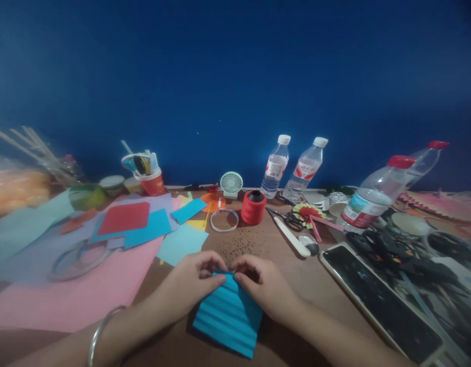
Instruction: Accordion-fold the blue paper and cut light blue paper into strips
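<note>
A blue sheet of paper (230, 318) with parallel crosswise folds lies at the front middle of the brown table. My left hand (197, 280) pinches its far edge between thumb and fingers, on the left side. Close beside it, my right hand (260, 283) grips the same edge on the right, the fingertips of both hands nearly touching. The lower part of the sheet hangs free towards me. Small dark specks are scattered on the table just beyond my fingers.
Coloured papers (105, 300) spread over the left. Behind stand a red cup (153, 184), a small fan (231, 183), a red thread spool (253, 208) and water bottles (276, 171). Scissors (292, 220), a white-handled tool (291, 237) and a phone (381, 300) lie at right.
</note>
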`<state>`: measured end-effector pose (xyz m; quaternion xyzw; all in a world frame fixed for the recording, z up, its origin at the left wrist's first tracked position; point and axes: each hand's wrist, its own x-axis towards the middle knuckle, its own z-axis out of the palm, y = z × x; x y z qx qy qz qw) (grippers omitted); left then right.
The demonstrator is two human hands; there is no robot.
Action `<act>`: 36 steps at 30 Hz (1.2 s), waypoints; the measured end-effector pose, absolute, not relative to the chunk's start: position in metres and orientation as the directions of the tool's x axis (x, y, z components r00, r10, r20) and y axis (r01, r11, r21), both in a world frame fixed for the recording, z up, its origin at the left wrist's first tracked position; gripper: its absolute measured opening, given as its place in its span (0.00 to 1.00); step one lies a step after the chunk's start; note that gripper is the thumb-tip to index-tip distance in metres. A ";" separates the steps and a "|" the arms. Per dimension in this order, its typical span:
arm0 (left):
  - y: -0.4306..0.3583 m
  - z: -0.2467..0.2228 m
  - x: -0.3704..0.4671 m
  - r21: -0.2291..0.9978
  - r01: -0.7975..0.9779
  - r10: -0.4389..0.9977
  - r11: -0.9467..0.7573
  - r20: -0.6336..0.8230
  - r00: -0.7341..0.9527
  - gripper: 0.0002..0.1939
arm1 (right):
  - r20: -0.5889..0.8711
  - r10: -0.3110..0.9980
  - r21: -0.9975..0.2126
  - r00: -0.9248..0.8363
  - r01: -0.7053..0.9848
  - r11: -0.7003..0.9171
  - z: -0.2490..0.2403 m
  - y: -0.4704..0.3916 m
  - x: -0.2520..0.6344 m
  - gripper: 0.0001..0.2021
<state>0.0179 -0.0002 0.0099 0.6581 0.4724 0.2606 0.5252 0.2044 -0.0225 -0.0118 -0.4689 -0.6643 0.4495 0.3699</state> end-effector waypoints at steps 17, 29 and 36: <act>0.003 0.003 0.018 0.943 0.331 0.922 0.031 -0.155 0.356 0.07 | 0.048 0.988 -0.975 -0.148 0.210 0.078 -0.020 -0.016 0.214 0.06; 0.010 -0.002 0.016 0.935 0.345 0.896 0.081 -0.220 0.387 0.03 | -0.059 0.983 -0.982 -0.176 0.187 -0.025 -0.018 -0.018 0.209 0.04; 0.003 -0.004 0.018 0.943 0.315 0.891 0.104 -0.230 0.392 0.02 | -0.165 0.970 -0.956 -0.181 0.269 -0.112 -0.011 -0.018 0.197 0.04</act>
